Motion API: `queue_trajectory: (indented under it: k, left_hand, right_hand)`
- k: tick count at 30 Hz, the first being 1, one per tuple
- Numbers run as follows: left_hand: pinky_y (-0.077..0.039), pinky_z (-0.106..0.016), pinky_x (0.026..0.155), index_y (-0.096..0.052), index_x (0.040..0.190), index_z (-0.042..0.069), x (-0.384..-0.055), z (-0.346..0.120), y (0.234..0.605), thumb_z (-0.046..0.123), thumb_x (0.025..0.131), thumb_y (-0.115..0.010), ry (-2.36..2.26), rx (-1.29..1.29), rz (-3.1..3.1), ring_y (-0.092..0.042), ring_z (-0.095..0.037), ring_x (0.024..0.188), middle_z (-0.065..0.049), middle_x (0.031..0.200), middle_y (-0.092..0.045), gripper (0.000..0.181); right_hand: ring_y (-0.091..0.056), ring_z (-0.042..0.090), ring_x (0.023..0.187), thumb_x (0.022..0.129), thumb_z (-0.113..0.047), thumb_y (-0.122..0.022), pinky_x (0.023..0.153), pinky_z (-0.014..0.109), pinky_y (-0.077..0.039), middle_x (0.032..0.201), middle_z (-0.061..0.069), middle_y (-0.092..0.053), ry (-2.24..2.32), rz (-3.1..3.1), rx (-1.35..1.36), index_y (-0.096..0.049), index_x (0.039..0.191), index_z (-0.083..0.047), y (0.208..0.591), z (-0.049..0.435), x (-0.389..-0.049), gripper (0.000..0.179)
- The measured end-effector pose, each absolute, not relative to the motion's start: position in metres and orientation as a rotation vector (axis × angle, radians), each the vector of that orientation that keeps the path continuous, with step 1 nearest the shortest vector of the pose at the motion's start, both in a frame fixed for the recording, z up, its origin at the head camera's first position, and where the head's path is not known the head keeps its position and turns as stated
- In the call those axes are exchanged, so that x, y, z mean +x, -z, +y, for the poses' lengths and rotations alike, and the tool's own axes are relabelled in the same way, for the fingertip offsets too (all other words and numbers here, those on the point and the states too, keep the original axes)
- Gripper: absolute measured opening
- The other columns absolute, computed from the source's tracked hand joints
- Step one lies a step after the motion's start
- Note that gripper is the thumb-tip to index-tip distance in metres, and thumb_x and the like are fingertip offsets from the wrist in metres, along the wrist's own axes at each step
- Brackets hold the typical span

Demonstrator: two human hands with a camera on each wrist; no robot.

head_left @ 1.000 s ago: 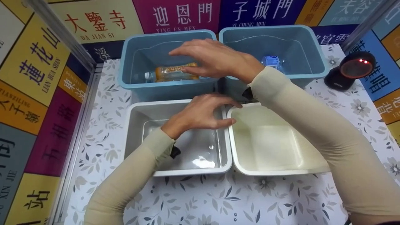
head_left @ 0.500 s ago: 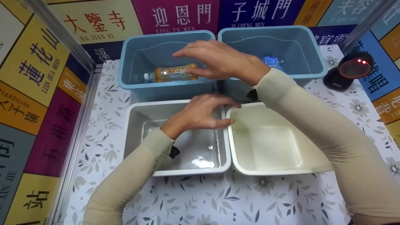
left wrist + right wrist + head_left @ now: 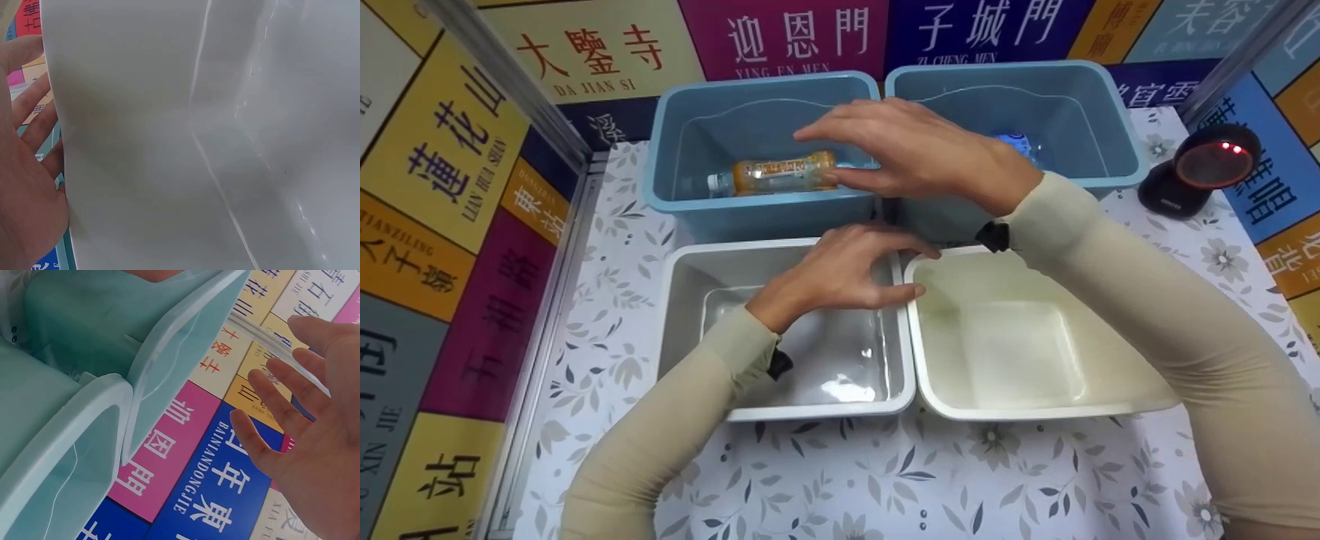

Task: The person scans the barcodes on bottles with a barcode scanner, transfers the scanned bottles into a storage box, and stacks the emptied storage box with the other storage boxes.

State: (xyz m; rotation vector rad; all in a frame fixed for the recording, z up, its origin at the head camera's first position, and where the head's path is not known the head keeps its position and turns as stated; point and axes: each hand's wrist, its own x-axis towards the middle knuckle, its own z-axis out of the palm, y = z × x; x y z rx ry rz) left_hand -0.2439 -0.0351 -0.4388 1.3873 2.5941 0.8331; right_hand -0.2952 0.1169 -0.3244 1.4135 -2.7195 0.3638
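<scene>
My right hand (image 3: pixel 919 154) is above the near inner corners of two blue bins, its fingers extended and holding nothing. In the right wrist view its palm and spread fingers (image 3: pixel 281 413) show apart from the bins. Inside the left blue bin (image 3: pixel 765 201) lies a bottle with an orange label (image 3: pixel 780 174) and a white cap. A clear bottle with a blue label (image 3: pixel 1017 144) lies in the right blue bin (image 3: pixel 1110 181), partly hidden by my right wrist. Lower down, my left hand (image 3: pixel 847 274) hovers over the grey-white bin (image 3: pixel 720 415), relaxed, fingertips near the cream bin (image 3: pixel 997 416).
A black round-headed device with red lights (image 3: pixel 1204 169) stands at the right of the blue bins. The floral tablecloth (image 3: pixel 840 472) is bounded by sign-printed walls (image 3: pixel 795 37) and a metal rail (image 3: pixel 540 360) on the left.
My right hand has drifted right and slightly down, away from the orange-labelled bottle, and more of that bottle shows. My left hand and the bins keep their places.
</scene>
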Motion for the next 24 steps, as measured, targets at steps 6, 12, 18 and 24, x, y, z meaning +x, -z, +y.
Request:
queue_trajectory:
  k: [6,12,18,24]
  left_hand:
    - [-0.048,-0.032,0.098,-0.065,0.126,0.044,-0.244,-0.035,0.437,0.065,0.088,-0.06,-0.823,1.358,2.599,-0.056,0.002,0.12,0.026,0.127,-0.063,0.044]
    - [-0.048,-0.033,0.098,-0.065,0.127,0.043,-0.243,-0.035,0.438,0.064,0.088,-0.06,-0.82,1.343,2.589,-0.056,0.001,0.12,0.026,0.127,-0.063,0.045]
    - [-0.047,-0.033,0.1,-0.064,0.127,0.045,-0.243,-0.035,0.439,0.065,0.088,-0.059,-0.813,1.341,2.601,-0.054,0.001,0.123,0.026,0.129,-0.062,0.045]
    - [-0.046,-0.033,0.1,-0.063,0.128,0.044,-0.244,-0.034,0.437,0.066,0.088,-0.057,-0.806,1.351,2.589,-0.055,0.0,0.122,0.026,0.129,-0.062,0.046]
  right_hand:
    - [-0.047,0.022,0.14,0.1,-0.043,-0.057,0.112,0.055,-0.037,0.15,-0.001,-0.053,-0.39,-2.696,1.381,-0.045,0.151,-0.031,0.322,0.137,-0.282,0.053]
    - [-0.048,0.023,0.139,0.1,-0.038,-0.06,0.112,0.055,-0.037,0.149,0.002,-0.054,-0.395,-2.686,1.373,-0.046,0.15,-0.03,0.322,0.152,-0.271,0.053]
    - [-0.049,0.024,0.138,0.099,-0.037,-0.062,0.111,0.056,-0.037,0.148,0.001,-0.055,-0.418,-2.671,1.372,-0.045,0.151,-0.032,0.322,0.163,-0.261,0.054]
    - [-0.051,0.024,0.136,0.1,-0.035,-0.061,0.108,0.055,-0.041,0.149,0.0,-0.054,-0.445,-2.65,1.36,-0.045,0.151,-0.032,0.32,0.177,-0.25,0.054]
